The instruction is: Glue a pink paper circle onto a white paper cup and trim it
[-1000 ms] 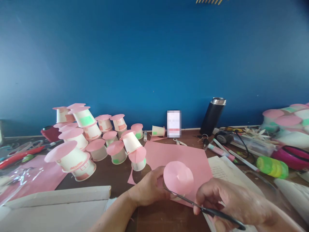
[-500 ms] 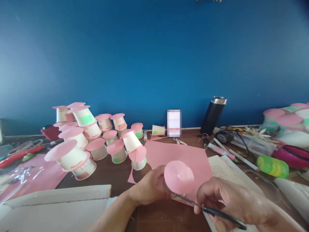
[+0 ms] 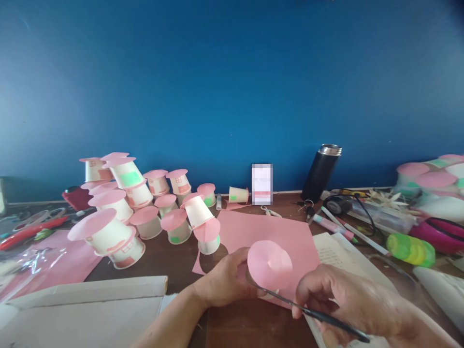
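My left hand (image 3: pixel 224 280) holds a small cup topped with a round pink paper cone (image 3: pixel 270 264), low in the middle of the view. My right hand (image 3: pixel 348 302) grips a pair of thin dark scissors (image 3: pixel 308 313) whose tip reaches under the cone's near edge, beside my left fingers. Both hands hover over a pink paper sheet (image 3: pixel 264 232) lying on the dark wooden table (image 3: pixel 170 263). The cup under the cone is mostly hidden.
Several white paper cups with pink cone roofs (image 3: pixel 145 208) crowd the left. A flat white cardboard box (image 3: pixel 83 309) lies at front left. A black flask (image 3: pixel 321 173) stands by the blue wall. Pens, cables, a green roll (image 3: pixel 411 249) and printed paper (image 3: pixel 333 251) fill the right.
Almost nothing differs: the hands, cone and scissors hold the same pose, with only a slight shift of the view.
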`<state>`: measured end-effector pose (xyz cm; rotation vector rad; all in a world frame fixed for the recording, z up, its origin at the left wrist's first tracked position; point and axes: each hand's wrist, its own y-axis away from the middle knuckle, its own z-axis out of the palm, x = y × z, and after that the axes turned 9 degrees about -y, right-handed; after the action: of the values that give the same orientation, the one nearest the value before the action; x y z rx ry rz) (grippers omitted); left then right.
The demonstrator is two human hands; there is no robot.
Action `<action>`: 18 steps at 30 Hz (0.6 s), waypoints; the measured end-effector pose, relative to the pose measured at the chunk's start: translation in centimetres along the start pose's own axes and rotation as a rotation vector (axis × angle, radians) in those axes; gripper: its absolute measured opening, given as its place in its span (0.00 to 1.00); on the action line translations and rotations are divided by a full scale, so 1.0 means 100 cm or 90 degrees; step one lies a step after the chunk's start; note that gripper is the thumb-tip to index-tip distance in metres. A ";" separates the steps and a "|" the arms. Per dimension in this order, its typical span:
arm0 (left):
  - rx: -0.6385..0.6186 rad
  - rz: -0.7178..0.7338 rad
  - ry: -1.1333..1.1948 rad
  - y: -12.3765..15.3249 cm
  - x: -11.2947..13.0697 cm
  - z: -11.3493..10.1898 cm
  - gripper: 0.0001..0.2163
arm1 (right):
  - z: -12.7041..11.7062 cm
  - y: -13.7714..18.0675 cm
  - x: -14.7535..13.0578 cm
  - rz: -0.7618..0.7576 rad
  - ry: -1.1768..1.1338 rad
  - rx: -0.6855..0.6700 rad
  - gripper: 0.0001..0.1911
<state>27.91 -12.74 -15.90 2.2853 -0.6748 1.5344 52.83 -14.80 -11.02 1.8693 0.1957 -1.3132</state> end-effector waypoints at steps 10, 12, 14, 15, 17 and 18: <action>-0.011 -0.014 -0.021 0.000 -0.003 -0.001 0.33 | -0.002 -0.001 0.005 -0.036 0.029 -0.008 0.16; -0.015 -0.004 -0.017 0.000 -0.005 0.000 0.34 | -0.002 -0.001 0.005 -0.040 0.021 -0.010 0.16; -0.021 0.003 -0.001 0.000 -0.006 0.000 0.34 | -0.001 -0.001 0.004 -0.028 0.006 -0.008 0.16; -0.023 0.004 0.004 0.000 -0.006 0.000 0.34 | -0.001 -0.001 0.003 -0.020 -0.003 -0.009 0.16; -0.025 0.003 0.008 0.000 -0.007 0.000 0.34 | -0.001 -0.002 0.003 0.000 -0.024 -0.010 0.17; -0.026 0.005 0.007 0.000 -0.008 0.000 0.34 | 0.000 -0.002 0.003 0.007 -0.031 -0.010 0.17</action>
<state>27.65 -12.60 -16.60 2.2449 -0.7059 1.5216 52.89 -14.73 -11.33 1.8212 0.1686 -1.3446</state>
